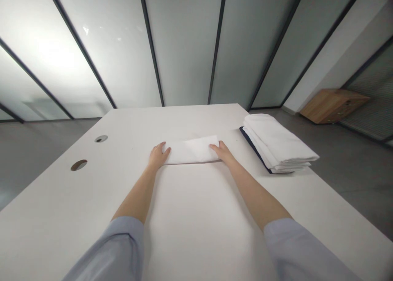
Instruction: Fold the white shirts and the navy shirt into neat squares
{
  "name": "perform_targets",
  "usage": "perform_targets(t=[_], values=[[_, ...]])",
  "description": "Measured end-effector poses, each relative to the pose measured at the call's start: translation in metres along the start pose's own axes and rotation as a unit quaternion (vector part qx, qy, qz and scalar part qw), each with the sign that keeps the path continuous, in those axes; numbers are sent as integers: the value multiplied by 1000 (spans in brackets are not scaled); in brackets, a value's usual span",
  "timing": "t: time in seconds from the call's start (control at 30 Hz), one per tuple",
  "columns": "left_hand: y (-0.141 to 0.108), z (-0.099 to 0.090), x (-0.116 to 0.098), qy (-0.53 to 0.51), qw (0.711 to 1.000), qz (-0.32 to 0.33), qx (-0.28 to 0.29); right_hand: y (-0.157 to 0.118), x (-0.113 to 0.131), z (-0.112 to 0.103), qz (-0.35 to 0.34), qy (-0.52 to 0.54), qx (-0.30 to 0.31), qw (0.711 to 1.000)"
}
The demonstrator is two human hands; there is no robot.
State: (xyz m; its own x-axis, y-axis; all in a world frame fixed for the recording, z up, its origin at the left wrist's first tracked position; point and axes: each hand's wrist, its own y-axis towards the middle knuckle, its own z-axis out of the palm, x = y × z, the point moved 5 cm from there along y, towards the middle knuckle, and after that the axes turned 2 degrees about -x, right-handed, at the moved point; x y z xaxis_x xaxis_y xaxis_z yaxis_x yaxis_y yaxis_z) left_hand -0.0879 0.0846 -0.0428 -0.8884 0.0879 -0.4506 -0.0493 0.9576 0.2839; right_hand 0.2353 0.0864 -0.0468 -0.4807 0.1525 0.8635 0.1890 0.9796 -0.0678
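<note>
A white cloth (190,151), folded into a flat oblong, lies on the white table (196,215) in front of me. My left hand (158,155) grips its left end, with the thumb on top and the other fingers around the edge. At the right end my right hand (221,151) holds the cloth the same way, thumb over the upper face. Some fingertips of both hands are hidden behind or under the cloth.
To the right, a stack of folded white cloths (276,138) rests on a dark blue flat piece (256,150) near the table's right edge. Two round holes, one nearer (79,165) and one farther (101,138), pierce the tabletop on the left. A wooden cabinet (331,105) stands on the floor.
</note>
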Motion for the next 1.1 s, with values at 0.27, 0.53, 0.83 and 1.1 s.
perform_targets(t=[0.27, 0.53, 0.83, 1.1], values=[[2, 1, 3, -20, 1000, 1, -13, -14, 11, -2, 108, 192, 54, 974], [5, -3, 9, -59, 997, -12, -47, -28, 6, 6, 161, 281, 190, 927], [5, -5, 12, -107, 990, -41, -81, -53, 15, -17, 181, 359, 190, 896], [5, -5, 12, -129, 988, -34, -73, -97, 50, -109, 34, 502, 44, 863]])
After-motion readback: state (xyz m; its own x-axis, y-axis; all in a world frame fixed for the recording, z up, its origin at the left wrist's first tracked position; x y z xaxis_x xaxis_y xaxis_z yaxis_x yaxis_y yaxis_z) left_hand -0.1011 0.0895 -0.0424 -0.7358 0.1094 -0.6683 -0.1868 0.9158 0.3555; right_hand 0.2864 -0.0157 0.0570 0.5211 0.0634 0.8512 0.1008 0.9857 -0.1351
